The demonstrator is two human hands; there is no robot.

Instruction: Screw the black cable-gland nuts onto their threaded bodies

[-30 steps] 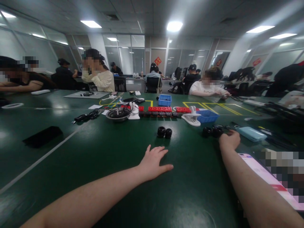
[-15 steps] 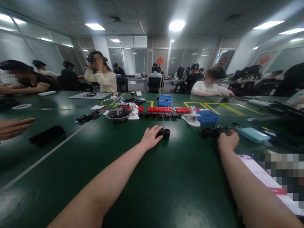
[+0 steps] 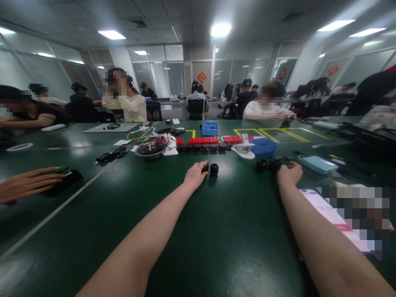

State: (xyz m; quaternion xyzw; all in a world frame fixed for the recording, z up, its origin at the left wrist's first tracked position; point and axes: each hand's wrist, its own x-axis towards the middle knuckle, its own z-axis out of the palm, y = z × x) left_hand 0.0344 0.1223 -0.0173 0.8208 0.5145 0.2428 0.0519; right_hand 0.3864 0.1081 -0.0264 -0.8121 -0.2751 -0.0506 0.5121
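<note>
Out on the green table, my left hand [image 3: 194,176] has its fingers curled round a small black rounded object [image 3: 205,167]. Just to the right stands a similar glossy black object [image 3: 214,169], a small gap from the held one. My right hand [image 3: 291,171] is bent in against another black rounded object [image 3: 274,163], its fingers partly hidden behind the wrist. Left of that sits one more black piece [image 3: 261,166]. What kind of objects these are I cannot tell.
Ahead lie red power strips [image 3: 203,140], a white clip stand [image 3: 243,149], a blue bin [image 3: 264,145] and a round metal tray [image 3: 150,151] of cables. Right are a light-blue case [image 3: 319,164] and a phone [image 3: 335,220]. A co-worker's hand [image 3: 29,184] reaches in from the left.
My left hand's fingers have closed further round the black object beside it. My right hand stays by its object. The co-worker's hand has moved right over a black item; the view has turned slightly.
</note>
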